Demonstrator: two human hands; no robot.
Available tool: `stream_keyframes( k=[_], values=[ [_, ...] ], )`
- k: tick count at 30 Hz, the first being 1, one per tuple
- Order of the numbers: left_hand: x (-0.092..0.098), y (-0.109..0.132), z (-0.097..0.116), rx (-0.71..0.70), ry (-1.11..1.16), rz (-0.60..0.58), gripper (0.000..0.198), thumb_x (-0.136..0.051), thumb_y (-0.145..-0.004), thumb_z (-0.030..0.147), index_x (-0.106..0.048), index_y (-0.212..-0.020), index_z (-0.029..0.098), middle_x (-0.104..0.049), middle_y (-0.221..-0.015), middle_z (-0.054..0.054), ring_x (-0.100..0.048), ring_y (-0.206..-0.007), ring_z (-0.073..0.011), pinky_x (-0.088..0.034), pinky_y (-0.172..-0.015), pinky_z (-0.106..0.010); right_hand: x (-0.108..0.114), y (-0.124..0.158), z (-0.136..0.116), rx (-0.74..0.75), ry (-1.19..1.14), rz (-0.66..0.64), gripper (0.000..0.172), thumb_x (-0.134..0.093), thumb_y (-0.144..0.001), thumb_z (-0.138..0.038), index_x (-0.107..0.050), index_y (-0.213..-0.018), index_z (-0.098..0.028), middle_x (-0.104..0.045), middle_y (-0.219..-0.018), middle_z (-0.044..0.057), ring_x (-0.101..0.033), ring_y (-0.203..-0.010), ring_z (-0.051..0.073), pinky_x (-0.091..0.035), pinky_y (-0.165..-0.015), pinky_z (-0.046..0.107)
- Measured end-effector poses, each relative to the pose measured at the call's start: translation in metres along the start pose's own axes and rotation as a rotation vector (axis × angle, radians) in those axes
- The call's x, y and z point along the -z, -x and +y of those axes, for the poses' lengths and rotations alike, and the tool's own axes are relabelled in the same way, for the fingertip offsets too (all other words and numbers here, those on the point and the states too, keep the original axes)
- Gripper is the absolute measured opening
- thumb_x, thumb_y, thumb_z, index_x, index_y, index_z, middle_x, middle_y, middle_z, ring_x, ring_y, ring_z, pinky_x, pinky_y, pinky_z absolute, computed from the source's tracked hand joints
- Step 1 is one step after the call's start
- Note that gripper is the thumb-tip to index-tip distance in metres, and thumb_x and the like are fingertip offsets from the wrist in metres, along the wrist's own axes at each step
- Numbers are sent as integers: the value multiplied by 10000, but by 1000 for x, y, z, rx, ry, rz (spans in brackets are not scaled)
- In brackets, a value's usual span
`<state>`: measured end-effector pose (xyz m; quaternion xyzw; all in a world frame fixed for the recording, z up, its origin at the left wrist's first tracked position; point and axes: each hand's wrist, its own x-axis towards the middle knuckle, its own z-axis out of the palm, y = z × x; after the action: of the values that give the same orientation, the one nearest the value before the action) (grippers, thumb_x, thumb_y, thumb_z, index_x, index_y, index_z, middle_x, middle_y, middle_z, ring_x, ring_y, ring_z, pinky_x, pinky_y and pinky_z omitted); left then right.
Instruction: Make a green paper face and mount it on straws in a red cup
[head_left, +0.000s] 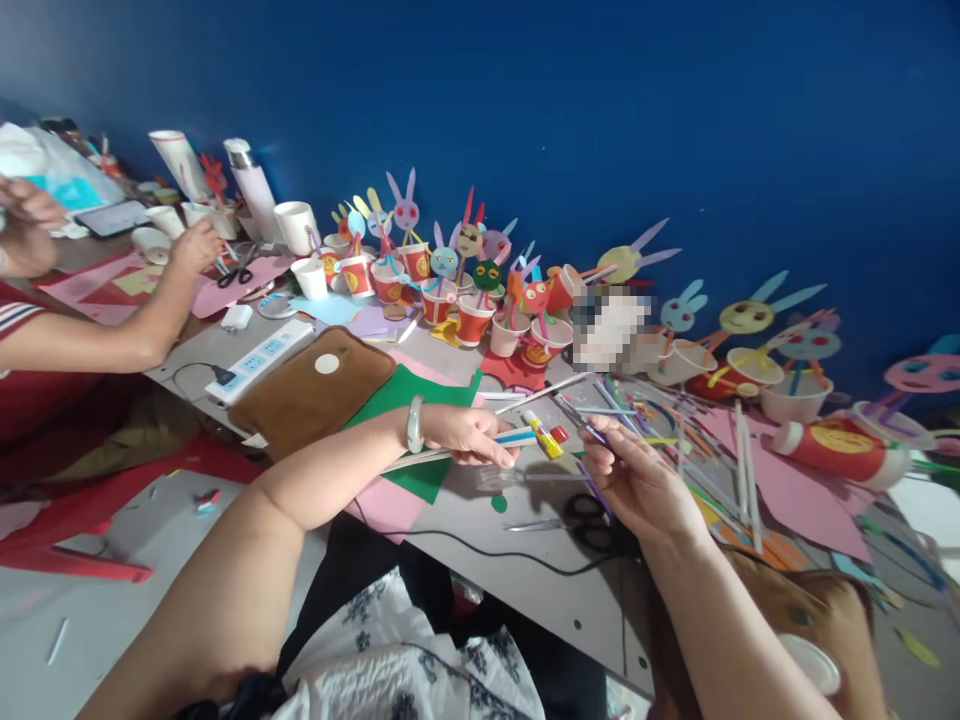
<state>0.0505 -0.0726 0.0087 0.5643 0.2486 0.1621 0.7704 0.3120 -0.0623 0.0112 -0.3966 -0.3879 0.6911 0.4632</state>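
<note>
my two hands meet over the front edge of a cluttered desk (555, 597), below its back edge along a blue wall. my left hand (472, 437) is closed round a few thin strips (517, 437), blue and pale; they poke out past my fingertips, probably to leave the ends free for working. my right hand (630, 465) pinches a slim dark stick (577, 413) between thumb and fingers, tilted towards the left — a light hold, i'd judge, for fine aim; what it is, i cannot tell. between my hands lies a yellow glue stick (544, 436), within easy reach of either. black scissors (592, 522) lie nearer the front edge, handy for my right. green paper (427, 405) lies left of the strips. paper-eared figures in cups (474, 322) line the back edge — likely put there to leave the front for handwork.
</note>
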Motion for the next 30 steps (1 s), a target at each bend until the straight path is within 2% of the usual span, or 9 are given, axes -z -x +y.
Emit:
stream_keyframes(
  k=[5, 12, 17, 20, 22, 24, 27, 30],
  values=[
    [1, -6, -3, 22, -45, 164, 384, -824, -695, 414, -537, -749, 166, -356, -517, 90, -250, -405, -36, -153, -376, -193, 2, 0, 5, -37, 67, -78, 239, -796, -713, -316, -735, -934, -251, -508, -662, -24, -432, -555, 95, -390, -463, 225],
    [2, -5, -1, -17, -135, 296, 321, -795, -729, 366, -550, -798, 170, -378, -544, 88, -273, -420, -40, -187, -390, -190, 5, -4, 6, -55, 57, -72, 212, -737, -747, -311, -725, -945, -237, -543, -721, -8, -422, -554, 87, -369, -489, 226],
    [4, -4, 0, -47, -198, 313, 279, -758, -769, 354, -546, -798, 176, -348, -536, 86, -269, -424, -48, -186, -385, -201, 4, -2, 10, -67, 91, -105, 226, -724, -782, -354, -707, -969, -227, -501, -737, -14, -354, -512, 62, -300, -444, 213],
    [3, -2, 1, -71, -210, 288, 298, -757, -776, 374, -531, -791, 180, -377, -554, 78, -283, -426, -47, -193, -386, -204, 3, -1, 13, -63, 156, -84, 258, -716, -810, -428, -696, -925, -197, -388, -645, -40, -299, -497, 61, -213, -417, 203],
    [1, -1, 2, -84, -206, 250, 327, -769, -767, 388, -518, -788, 180, -418, -578, 71, -302, -430, -45, -206, -393, -204, 3, -1, 15, -46, 223, -87, 344, -703, -816, -515, -678, -877, -177, -303, -600, -69, -220, -471, 51, -156, -412, 209],
    [0, -1, 3, -80, -204, 188, 343, -777, -759, 394, -514, -800, 178, -456, -607, 62, -324, -435, -47, -226, -399, -205, 5, 0, 16, 6, 293, -94, 414, -715, -782, -579, -644, -845, -176, -262, -575, -91, -168, -457, 42, -134, -419, 216],
    [0, -1, 3, -51, -222, 141, 309, -755, -779, 372, -518, -825, 180, -460, -621, 62, -325, -441, -52, -249, -406, -210, 8, -1, 20, 175, 479, -9, 427, -696, -787, -606, -569, -786, -199, -307, -527, -90, -235, -443, 58, -186, -425, 223],
    [1, -3, 4, -46, -311, 237, 232, -713, -810, 322, -533, -806, 175, -422, -595, 67, -323, -464, -66, -263, -430, -217, 9, -1, 24, 352, 785, 93, 425, -520, -915, -593, -544, -738, -208, -416, -508, -44, -374, -464, 103, -310, -454, 247]
  ],
)
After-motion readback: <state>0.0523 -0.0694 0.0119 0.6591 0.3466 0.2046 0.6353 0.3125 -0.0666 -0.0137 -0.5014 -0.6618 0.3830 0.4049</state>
